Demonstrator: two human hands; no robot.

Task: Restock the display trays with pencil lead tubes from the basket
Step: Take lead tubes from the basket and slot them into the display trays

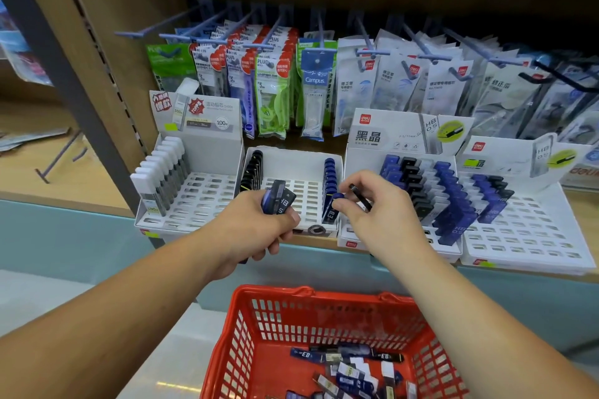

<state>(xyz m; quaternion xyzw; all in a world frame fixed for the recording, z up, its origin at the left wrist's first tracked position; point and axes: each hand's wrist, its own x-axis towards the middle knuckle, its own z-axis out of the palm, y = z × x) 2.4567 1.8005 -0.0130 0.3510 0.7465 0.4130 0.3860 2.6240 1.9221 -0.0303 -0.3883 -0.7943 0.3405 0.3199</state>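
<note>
The right hand (377,204) pinches a blue tube (331,211) at the near end of the right-hand row (330,173) in the middle tray (308,201), a black tube (361,198) tucked in the same hand; the left hand (256,230) grips a spare bundle (278,200) over the tray. Next, I judge, the blue tube must seat upright in its slot; the neighbouring tray (356,168) crowds it rightward; more tubes (353,379) lie in the near basket (324,294).

Apparently free slots (308,201) between tube rows (330,172)

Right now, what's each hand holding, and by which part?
The left hand grips a bundle of lead tubes by their lower ends. The right hand pinches a blue tube at its cap, with a black tube between its fingers.
</note>
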